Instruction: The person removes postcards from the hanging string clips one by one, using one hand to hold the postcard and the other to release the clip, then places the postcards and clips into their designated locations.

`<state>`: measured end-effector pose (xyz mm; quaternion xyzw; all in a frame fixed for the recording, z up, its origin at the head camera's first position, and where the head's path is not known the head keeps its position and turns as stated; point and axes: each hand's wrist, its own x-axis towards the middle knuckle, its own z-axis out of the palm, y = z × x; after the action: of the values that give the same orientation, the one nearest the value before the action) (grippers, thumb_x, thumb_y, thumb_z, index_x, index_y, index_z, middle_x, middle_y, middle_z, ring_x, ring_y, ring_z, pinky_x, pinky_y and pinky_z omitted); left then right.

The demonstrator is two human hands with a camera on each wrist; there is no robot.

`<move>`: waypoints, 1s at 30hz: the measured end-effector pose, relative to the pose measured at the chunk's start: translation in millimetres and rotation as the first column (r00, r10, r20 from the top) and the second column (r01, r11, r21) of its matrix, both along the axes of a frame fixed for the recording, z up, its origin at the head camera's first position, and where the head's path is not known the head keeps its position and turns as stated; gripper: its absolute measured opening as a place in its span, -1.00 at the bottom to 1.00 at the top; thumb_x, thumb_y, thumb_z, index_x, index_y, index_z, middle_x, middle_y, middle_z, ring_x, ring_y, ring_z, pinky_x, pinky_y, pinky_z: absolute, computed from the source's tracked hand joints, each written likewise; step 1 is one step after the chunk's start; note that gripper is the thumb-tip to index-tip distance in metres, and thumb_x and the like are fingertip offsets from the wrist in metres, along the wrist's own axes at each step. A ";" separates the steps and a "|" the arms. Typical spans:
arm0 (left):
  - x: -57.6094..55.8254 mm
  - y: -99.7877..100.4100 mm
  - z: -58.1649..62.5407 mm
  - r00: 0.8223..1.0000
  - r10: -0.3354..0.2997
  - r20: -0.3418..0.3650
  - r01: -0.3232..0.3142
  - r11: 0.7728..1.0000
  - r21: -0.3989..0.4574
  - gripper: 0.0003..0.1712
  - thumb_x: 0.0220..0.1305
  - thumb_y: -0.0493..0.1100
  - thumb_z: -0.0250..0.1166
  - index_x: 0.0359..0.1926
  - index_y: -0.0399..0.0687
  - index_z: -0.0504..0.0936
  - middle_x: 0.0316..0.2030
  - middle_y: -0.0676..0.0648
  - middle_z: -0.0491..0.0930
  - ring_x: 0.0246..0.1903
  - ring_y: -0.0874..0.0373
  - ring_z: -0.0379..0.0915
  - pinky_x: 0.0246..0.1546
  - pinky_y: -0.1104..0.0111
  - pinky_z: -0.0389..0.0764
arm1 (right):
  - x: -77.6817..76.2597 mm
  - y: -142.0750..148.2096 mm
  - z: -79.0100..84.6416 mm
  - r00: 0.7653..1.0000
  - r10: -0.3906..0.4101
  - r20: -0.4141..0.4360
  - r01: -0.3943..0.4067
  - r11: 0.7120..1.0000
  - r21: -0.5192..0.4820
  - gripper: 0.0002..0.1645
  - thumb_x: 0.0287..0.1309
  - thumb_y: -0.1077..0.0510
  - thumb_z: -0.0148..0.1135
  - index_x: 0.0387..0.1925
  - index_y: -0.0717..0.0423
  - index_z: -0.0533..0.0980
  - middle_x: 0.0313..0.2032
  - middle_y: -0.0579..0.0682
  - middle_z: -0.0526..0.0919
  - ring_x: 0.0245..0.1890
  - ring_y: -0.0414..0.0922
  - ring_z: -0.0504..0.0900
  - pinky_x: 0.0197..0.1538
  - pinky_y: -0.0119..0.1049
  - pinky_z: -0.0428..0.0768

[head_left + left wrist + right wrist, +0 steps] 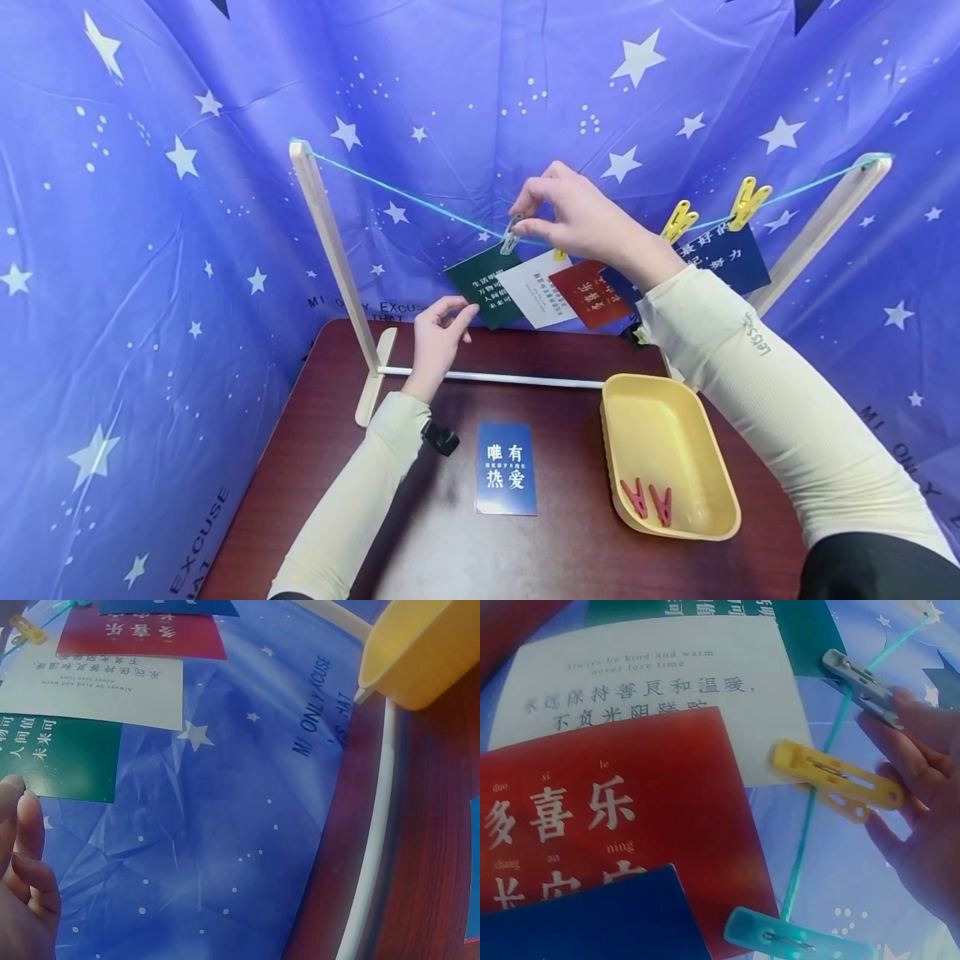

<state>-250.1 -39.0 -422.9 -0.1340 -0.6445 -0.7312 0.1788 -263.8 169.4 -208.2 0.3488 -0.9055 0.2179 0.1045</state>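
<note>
My right hand (pixel 577 212) pinches a grey clothespin (pixel 864 688) on the teal cord (pixel 408 197), at the top edge of a green card (pixel 487 287). Down at that card's lower corner, my left hand (pixel 440 335) pinches it between thumb and fingertip. Beside the green card hang a white card (pixel 652 656), held by a yellow clothespin (pixel 832 778), and a red card (pixel 667 787) with a teal clothespin (pixel 795 937) near its top. Farther right, blue cards (pixel 738 260) hang under yellow clothespins (pixel 750 204), partly behind my right forearm.
On the dark red table (pixel 337 500) lies a blue card (pixel 507 500). A yellow tray (pixel 667 417) at the right holds two red clothespins (pixel 660 504). Wooden posts (pixel 333 250) carry the cord, and a white rod (pixel 517 381) joins their feet. A starry blue cloth (pixel 225 167) surrounds the table.
</note>
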 end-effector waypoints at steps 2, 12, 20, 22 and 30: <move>0.6 -0.6 0.8 1.000 -0.002 -0.001 0.002 1.000 0.000 -0.82 0.31 -0.38 0.43 -0.18 -0.50 0.68 -0.39 -0.08 0.72 -0.72 0.28 0.45 -0.65 0.52 0.39 | 0.3 0.3 -2.5 0.999 0.009 -0.042 -0.010 1.000 -0.028 -0.90 0.36 0.22 0.36 -0.17 0.18 0.66 -0.13 0.14 0.57 -0.07 0.04 0.39 -0.02 -0.07 0.36; 1.0 -3.2 0.8 1.000 0.015 -0.011 -0.016 1.000 -0.020 -0.82 0.31 -0.36 0.44 -0.17 -0.48 0.70 -0.37 -0.15 0.74 -0.71 0.29 0.45 -0.64 0.46 0.42 | -0.7 1.3 -14.7 0.976 0.007 -0.218 -0.046 0.983 -0.176 -0.92 0.28 0.32 0.41 -0.36 0.24 0.68 -0.21 0.19 0.51 -0.08 0.10 0.42 -0.03 -0.08 0.36; 2.8 -4.9 1.7 0.999 0.029 -0.019 -0.029 0.999 -0.014 -0.82 0.31 -0.36 0.43 -0.18 -0.48 0.70 -0.36 -0.23 0.73 -0.72 0.26 0.44 -0.65 0.51 0.40 | 1.1 0.9 -14.3 0.967 0.000 -0.254 -0.067 0.964 -0.256 -0.92 0.25 0.34 0.43 -0.39 0.23 0.70 -0.19 0.17 0.56 0.01 0.08 0.47 0.07 -0.02 0.39; 3.4 -5.5 1.6 0.999 0.029 -0.018 -0.030 0.999 -0.012 -0.83 0.31 -0.36 0.44 -0.19 -0.46 0.71 -0.37 -0.20 0.73 -0.72 0.23 0.45 -0.66 0.49 0.40 | 3.2 1.5 -14.2 0.967 -0.007 -0.254 -0.065 0.960 -0.273 -0.93 0.25 0.34 0.43 -0.37 0.23 0.71 -0.18 0.17 0.56 0.01 0.07 0.48 0.01 -0.06 0.42; 3.8 -8.0 -2.2 0.998 0.056 0.005 -0.056 0.998 -0.019 -0.87 0.30 -0.42 0.41 -0.19 -0.49 0.71 -0.39 -0.16 0.74 -0.72 0.02 0.44 -0.69 0.51 0.34 | 4.4 7.8 -15.0 0.965 -0.035 -0.260 -0.048 0.951 -0.305 -0.97 0.23 0.36 0.43 -0.31 0.28 0.69 -0.13 0.19 0.58 0.04 0.04 0.50 -0.11 -0.25 0.48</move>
<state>-246.3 -47.1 -425.1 -0.1155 -0.6554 -0.7201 0.1962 -259.5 177.2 -223.1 0.3571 -0.8373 0.3088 0.2759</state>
